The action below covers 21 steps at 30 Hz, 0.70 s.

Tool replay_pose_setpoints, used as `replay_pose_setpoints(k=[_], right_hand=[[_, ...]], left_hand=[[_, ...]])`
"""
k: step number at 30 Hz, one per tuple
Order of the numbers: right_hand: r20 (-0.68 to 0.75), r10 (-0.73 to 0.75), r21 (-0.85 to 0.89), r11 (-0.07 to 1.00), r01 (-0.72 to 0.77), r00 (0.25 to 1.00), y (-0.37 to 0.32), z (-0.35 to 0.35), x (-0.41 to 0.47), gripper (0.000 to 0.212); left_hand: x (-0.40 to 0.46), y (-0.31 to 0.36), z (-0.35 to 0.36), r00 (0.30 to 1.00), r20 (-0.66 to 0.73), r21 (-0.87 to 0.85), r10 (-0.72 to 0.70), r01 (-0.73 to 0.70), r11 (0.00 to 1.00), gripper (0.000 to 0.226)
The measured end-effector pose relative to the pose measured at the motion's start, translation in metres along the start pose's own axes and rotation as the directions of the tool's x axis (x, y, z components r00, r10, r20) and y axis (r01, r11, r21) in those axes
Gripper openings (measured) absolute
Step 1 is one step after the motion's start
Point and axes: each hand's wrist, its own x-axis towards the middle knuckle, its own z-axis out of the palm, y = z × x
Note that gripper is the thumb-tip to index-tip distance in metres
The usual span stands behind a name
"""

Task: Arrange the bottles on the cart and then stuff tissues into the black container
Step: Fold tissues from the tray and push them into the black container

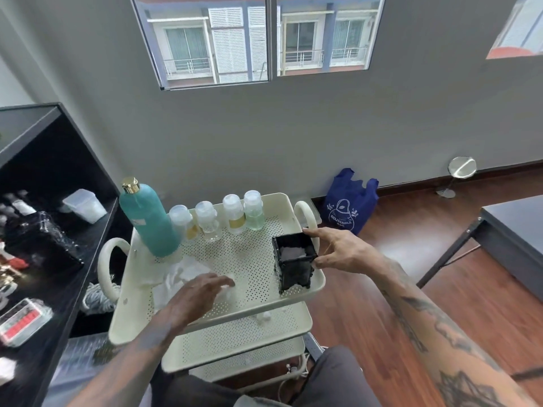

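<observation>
Gripping black container, right hand fingers clamped on rim; left hand fingers loose over tissues; bottles lined behind

Counted one three-tier cart, one tall teal bottle, four small clear bottles, one black container, two hands, one blue bag, one round mirror; tissue count was unclear.

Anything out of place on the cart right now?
Yes: a small white scrap, likely tissue, lies on the second shelf, below the top tray where the right hand holds the black container.
</observation>
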Motion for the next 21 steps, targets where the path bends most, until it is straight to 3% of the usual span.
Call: replay_pose_setpoints(k=[4, 7, 11, 16, 19, 21], right_hand=[[0.001, 0.004, -0.002, 1.0, -0.004, 1.0, 0.0, 0.0, -0.001, 0.079], [0.002, 0.008, -0.006, 1.0, -0.008, 1.0, 0.0, -0.001, 0.0, 0.079], [0.001, 0.006, 0.01, 1.0, -0.006, 1.0, 0.001, 0.001, -0.001, 0.079], [0.006, 0.011, 0.003, 1.0, -0.011, 1.0, -0.001, 0.0, 0.0, 0.079], [0.009, 0.011, 0.005, 1.0, -0.011, 1.0, -0.002, 0.0, 0.002, 0.08], [0.006, 0.009, 0.004, 1.0, -0.009, 1.0, -0.002, 0.0, 0.002, 0.08]], left_hand=[[0.008, 0.005, 0.004, 0.995, -0.007, 0.116, 0.101, -0.1, 0.988, 0.022], [0.013, 0.013, 0.005, 0.999, 0.032, 0.048, 0.045, -0.046, 0.998, 0.02], [0.014, 0.017, 0.002, 0.99, 0.129, -0.044, -0.057, 0.063, 0.997, 0.038], [0.022, 0.025, 0.004, 0.998, 0.052, 0.014, -0.041, 0.041, 0.999, 0.017], [0.028, 0.036, -0.014, 0.987, -0.084, -0.219, -0.135, 0.114, 0.969, 0.017], [0.037, 0.052, -0.041, 0.945, -0.276, -0.431, -0.175, 0.041, 0.902, 0.017]])
